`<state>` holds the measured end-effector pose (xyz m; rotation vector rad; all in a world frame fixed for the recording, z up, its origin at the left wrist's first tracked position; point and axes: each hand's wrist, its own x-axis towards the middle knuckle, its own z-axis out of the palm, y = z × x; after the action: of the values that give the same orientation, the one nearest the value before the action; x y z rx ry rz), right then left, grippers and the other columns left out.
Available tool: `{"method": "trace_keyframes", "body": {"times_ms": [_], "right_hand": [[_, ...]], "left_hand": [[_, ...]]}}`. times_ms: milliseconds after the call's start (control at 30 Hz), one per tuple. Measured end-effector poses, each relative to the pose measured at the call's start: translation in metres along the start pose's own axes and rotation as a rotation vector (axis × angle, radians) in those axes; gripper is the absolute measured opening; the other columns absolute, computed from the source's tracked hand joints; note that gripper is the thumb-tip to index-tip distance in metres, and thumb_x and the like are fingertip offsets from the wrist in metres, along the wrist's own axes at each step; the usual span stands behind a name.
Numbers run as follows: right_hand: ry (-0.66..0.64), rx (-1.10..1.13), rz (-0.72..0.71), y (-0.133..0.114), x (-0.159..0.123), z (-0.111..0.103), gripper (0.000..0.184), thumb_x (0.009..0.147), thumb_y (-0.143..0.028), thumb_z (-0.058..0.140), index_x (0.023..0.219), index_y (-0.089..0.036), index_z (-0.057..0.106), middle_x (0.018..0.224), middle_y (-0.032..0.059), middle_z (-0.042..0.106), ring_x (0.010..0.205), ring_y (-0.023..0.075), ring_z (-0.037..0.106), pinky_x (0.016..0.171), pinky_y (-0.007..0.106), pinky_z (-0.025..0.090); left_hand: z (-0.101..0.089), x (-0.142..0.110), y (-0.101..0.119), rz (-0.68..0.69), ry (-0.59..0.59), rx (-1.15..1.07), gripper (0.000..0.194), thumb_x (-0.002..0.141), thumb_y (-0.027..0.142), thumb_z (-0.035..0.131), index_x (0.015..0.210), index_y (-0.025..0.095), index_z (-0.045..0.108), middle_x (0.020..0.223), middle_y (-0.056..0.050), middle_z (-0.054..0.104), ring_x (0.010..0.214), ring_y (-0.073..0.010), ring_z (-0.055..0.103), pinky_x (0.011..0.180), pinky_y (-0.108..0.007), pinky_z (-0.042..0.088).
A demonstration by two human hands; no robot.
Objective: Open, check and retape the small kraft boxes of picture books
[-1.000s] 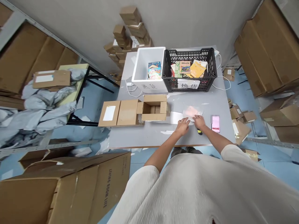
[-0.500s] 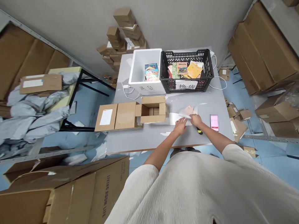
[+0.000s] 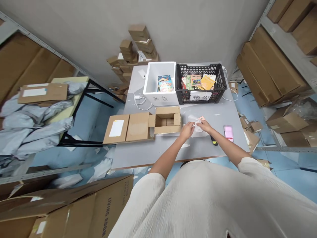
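A thin, whitish, translucent sheet or bag [image 3: 197, 128] is bunched up between my hands over the table; its exact kind is unclear. My left hand [image 3: 187, 130] is closed on its left edge. My right hand [image 3: 204, 126] pinches it from the right. Just beyond my right fingers lies a small pinkish item [image 3: 201, 118], partly covered. An open cardboard box [image 3: 167, 129] stands left of my hands, its flaps spread. By my right forearm rests a black and yellow tool [image 3: 214, 141], partly hidden. Farther right lies a phone [image 3: 228, 133] with a pink screen.
A white foam box [image 3: 160, 98] and a black crate [image 3: 220, 87], both holding booklets, stand at the table's back. Two closed cartons [image 3: 138, 126] sit at the left. Grey parcels [image 3: 37, 115] cover a side table. A large carton [image 3: 99, 211] stands near front left.
The white sheet, flatter before, is now crumpled and gathered between my hands. My left hand has turned to grip it. The camera view has shifted slightly.
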<state>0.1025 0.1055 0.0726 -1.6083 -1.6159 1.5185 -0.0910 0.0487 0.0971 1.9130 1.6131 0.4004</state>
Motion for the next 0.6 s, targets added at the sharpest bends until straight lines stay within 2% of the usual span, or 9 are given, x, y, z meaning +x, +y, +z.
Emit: {"method": "trace_keyframes", "body": {"times_ms": [67,133,200,267,367,467,533,600], "right_hand": [[0.162,-0.147,-0.161,-0.013,-0.003,0.005,0.048,0.087,-0.04,0.073,0.131,-0.021,0.068,0.111,0.0082,0.071,0.089,0.0232,0.064,0.087,0.038,0.058],[0.228,-0.255,-0.349,-0.028,-0.007,0.014,0.051,0.09,-0.035,0.072,0.139,-0.021,0.066,0.121,0.0109,0.069,0.092,0.0234,0.064,0.095,0.04,0.057],[0.147,-0.305,-0.496,-0.043,-0.008,0.026,0.041,0.098,-0.032,0.064,0.137,-0.023,0.07,0.12,0.0106,0.069,0.09,0.0228,0.064,0.098,0.04,0.056],[0.041,-0.318,-0.582,-0.057,-0.006,0.043,0.037,0.102,-0.032,0.061,0.136,-0.024,0.072,0.121,0.01,0.069,0.092,0.0225,0.066,0.1,0.04,0.056],[-0.03,-0.336,-0.633,-0.075,0.004,0.074,0.046,0.1,-0.032,0.064,0.145,-0.022,0.068,0.133,0.0124,0.068,0.107,0.0251,0.068,0.105,0.041,0.056],[-0.074,-0.408,-0.648,-0.088,0.02,0.106,0.054,0.099,-0.028,0.062,0.152,-0.021,0.064,0.144,0.015,0.066,0.128,0.0299,0.063,0.115,0.045,0.051],[-0.111,-0.498,-0.605,-0.094,0.031,0.126,0.058,0.098,-0.027,0.062,0.156,-0.02,0.062,0.151,0.0161,0.065,0.138,0.0336,0.059,0.119,0.049,0.047],[-0.162,-0.602,-0.519,-0.097,0.04,0.142,0.061,0.097,-0.027,0.063,0.158,-0.019,0.061,0.155,0.0169,0.065,0.14,0.0373,0.057,0.12,0.053,0.045]], "left_hand": [[-0.014,0.003,-0.007,0.007,0.044,0.001,0.031,0.107,0.025,0.05,0.13,0.025,0.07,0.127,-0.011,0.071,0.114,-0.028,0.069,0.098,-0.039,0.055],[-0.028,0.004,-0.016,0.01,0.105,-0.015,0.027,0.104,0.021,0.052,0.125,0.026,0.07,0.122,-0.01,0.07,0.111,-0.0275,0.068,0.095,-0.038,0.055],[-0.043,0.002,-0.026,0.002,0.196,-0.044,0.027,0.101,0.016,0.053,0.121,0.026,0.068,0.12,-0.009,0.069,0.109,-0.027,0.068,0.093,-0.037,0.055],[-0.057,-0.001,-0.037,-0.018,0.292,-0.074,0.028,0.097,0.011,0.053,0.117,0.026,0.065,0.12,-0.008,0.067,0.108,-0.0265,0.067,0.094,-0.037,0.054],[-0.075,-0.008,-0.056,-0.067,0.394,-0.114,0.03,0.093,0.006,0.051,0.113,0.025,0.064,0.12,-0.009,0.064,0.11,-0.0261,0.067,0.097,-0.038,0.055],[-0.087,-0.018,-0.078,-0.124,0.455,-0.147,0.034,0.093,0.007,0.049,0.118,0.025,0.065,0.127,-0.01,0.063,0.116,-0.0266,0.067,0.104,-0.039,0.055],[-0.09,-0.025,-0.094,-0.142,0.439,-0.15,0.04,0.094,0.008,0.049,0.127,0.023,0.065,0.136,-0.011,0.062,0.125,-0.0276,0.066,0.11,-0.04,0.054],[-0.09,-0.031,-0.109,-0.149,0.356,-0.117,0.047,0.094,0.009,0.05,0.136,0.021,0.065,0.146,-0.013,0.061,0.135,-0.029,0.062,0.117,-0.042,0.051]]}}
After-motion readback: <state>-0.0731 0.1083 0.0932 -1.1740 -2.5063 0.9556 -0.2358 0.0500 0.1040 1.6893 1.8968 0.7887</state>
